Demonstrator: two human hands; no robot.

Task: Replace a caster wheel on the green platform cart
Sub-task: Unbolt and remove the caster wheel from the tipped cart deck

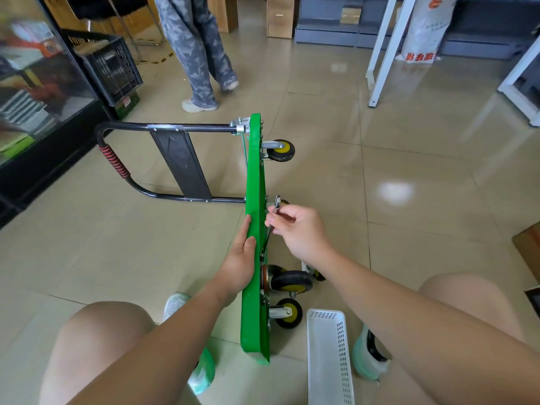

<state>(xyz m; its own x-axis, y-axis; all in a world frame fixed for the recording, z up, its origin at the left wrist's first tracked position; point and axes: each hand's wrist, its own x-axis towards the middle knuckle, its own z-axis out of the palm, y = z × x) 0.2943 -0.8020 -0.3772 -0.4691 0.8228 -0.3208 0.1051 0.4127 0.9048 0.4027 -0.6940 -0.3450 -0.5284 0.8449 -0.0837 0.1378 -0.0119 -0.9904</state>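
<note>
The green platform cart (254, 176) stands on its side edge on the tiled floor, its black handle (175, 128) lying out to the left. Black casters with yellow hubs stick out to the right: one far (281, 150), one large (290, 281) and one smaller (287, 313) near me. My left hand (239, 260) lies flat against the deck's upper edge, fingers straight. My right hand (298, 230) pinches a small metal wrench (276, 203) set against the cart's underside at mid-length. What the wrench head sits on is hidden.
A white perforated plastic basket (328, 358) lies on the floor by my right foot. A person in camouflage trousers (201, 54) stands beyond the cart. A black crate (112, 68) and glass cabinet are at left, white table legs (380, 51) at right, a cardboard box (529, 252) at far right.
</note>
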